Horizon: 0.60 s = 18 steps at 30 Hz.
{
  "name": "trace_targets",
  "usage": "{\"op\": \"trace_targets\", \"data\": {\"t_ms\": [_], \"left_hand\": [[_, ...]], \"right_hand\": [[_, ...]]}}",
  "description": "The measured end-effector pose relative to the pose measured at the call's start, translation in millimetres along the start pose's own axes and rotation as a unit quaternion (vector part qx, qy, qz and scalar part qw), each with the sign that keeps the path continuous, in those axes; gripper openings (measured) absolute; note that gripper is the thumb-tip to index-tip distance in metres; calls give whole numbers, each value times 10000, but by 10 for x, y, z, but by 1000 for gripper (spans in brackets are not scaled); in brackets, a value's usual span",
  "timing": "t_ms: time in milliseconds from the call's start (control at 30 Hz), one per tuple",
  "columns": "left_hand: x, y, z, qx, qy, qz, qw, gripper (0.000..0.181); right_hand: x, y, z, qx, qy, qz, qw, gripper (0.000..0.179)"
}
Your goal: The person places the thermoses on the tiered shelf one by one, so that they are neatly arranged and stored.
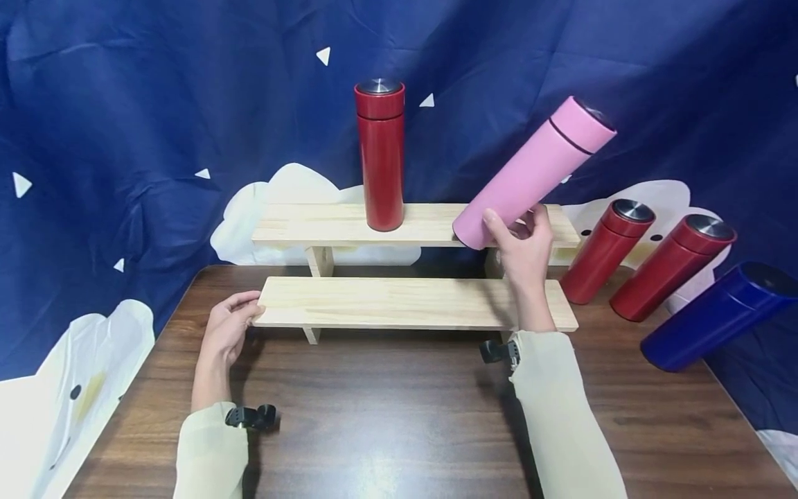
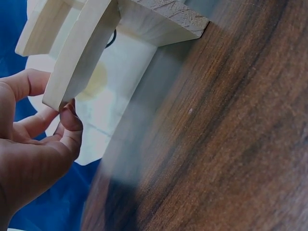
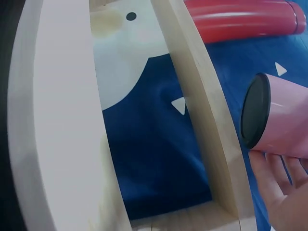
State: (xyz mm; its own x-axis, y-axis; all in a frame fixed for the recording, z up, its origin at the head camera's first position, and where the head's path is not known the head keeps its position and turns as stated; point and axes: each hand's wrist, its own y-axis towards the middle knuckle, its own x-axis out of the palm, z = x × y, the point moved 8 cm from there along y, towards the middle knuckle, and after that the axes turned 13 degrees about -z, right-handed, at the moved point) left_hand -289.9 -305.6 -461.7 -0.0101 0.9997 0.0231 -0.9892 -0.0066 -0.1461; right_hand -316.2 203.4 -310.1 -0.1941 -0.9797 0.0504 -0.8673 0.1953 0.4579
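My right hand (image 1: 526, 256) grips a pink thermos bottle (image 1: 533, 173) near its base. The bottle leans to the right, its bottom close to the upper tier at the right part of a two-tier wooden shelf (image 1: 399, 302). In the right wrist view the dark base of the pink bottle (image 3: 284, 118) shows beside the shelf edge. With thumb and fingers, my left hand (image 1: 227, 326) pinches the left end of the lower board; the left wrist view shows this hand (image 2: 38, 139) at the board's corner. A red thermos bottle (image 1: 382, 163) stands upright on the upper tier.
Two more red bottles (image 1: 605, 253) (image 1: 670, 270) and a blue bottle (image 1: 717, 319) stand on the table at the right. The brown wooden table (image 1: 374, 409) spreads in front of the shelf. A dark blue curtain (image 1: 187, 90) with white shapes hangs behind.
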Motion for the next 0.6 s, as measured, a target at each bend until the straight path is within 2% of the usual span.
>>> {"op": "trace_targets", "data": {"t_ms": [267, 600], "left_hand": [[0, -21, -11, -71, -3, -28, 10000, 43], [-13, -3, 1, -71, -11, -20, 10000, 44]], "right_hand": [[217, 178, -14, -260, -303, -205, 9990, 54], [426, 361, -16, -220, -594, -404, 9972, 63]]}}
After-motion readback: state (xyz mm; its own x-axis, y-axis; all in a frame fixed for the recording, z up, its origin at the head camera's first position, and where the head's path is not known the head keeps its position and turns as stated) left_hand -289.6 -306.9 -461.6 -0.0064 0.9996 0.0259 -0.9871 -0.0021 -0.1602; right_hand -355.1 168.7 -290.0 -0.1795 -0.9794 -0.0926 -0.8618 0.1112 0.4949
